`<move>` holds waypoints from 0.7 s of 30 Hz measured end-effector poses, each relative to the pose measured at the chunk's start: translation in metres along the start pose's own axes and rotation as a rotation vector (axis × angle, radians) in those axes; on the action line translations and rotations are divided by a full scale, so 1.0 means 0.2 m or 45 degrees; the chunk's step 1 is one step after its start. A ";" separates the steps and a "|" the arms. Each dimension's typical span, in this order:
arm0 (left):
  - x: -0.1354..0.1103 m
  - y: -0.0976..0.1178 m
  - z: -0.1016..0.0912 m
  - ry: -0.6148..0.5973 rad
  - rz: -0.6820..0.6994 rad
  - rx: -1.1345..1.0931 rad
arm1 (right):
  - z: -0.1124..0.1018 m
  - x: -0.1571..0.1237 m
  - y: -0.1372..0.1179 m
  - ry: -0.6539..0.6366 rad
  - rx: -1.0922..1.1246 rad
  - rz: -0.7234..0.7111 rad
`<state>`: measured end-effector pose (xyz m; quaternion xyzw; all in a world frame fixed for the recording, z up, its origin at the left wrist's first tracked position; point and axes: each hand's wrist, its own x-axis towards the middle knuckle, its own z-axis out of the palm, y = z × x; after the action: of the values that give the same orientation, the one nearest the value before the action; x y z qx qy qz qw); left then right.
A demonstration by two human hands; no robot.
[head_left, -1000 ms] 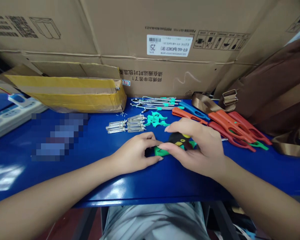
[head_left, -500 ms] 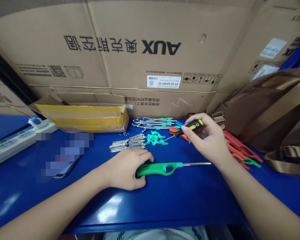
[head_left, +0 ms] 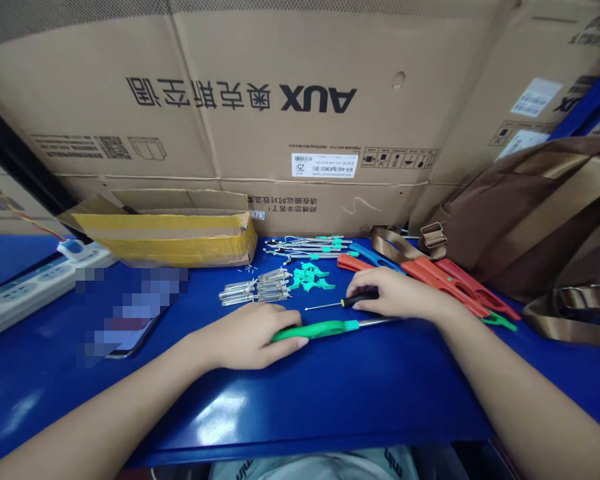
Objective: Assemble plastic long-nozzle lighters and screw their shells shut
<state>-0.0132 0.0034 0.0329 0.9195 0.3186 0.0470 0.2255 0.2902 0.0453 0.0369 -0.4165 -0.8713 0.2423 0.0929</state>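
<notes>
My left hand (head_left: 260, 335) is closed around the rear of a green long-necked lighter (head_left: 320, 330), whose metal tube points right. My right hand (head_left: 387, 292) has its fingers wrapped on the black and yellow handle of a screwdriver (head_left: 353, 300). The screwdriver lies low over the table, its thin shaft pointing left, just beyond the lighter's tube. Behind it are several small turquoise trigger pieces (head_left: 310, 277) in a pile. To their left, clear fuel tanks (head_left: 273, 285) are stacked in rows.
Metal tubes with wires (head_left: 315, 248) lie at the back. Red and orange lighter shells (head_left: 450, 283) rest on the right, against a brown bag (head_left: 505, 220). At left are a yellow-taped carton (head_left: 165, 237), a phone (head_left: 135, 320) and a power strip (head_left: 40, 283). Large cardboard (head_left: 240, 147) stands behind.
My right hand has lowered the screwdriver toward the table and closer to me, its shaft now nearly level. The lighter has turned in my left hand, showing its narrow edge.
</notes>
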 end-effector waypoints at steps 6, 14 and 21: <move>-0.07 -0.05 -0.16 -0.137 0.024 -0.521 | -0.21 0.15 0.10 0.172 -0.027 0.084; -0.07 -0.11 -0.26 0.146 -0.094 -0.779 | -0.13 0.43 0.23 0.352 -0.188 0.026; 0.09 -0.17 -0.26 0.571 -0.281 -0.189 | 0.01 0.56 0.17 0.283 -0.361 -0.045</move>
<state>-0.0306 0.0571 0.0644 0.8268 0.4545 0.2479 0.2198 0.2405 0.1486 0.0138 -0.4343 -0.8882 0.0679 0.1334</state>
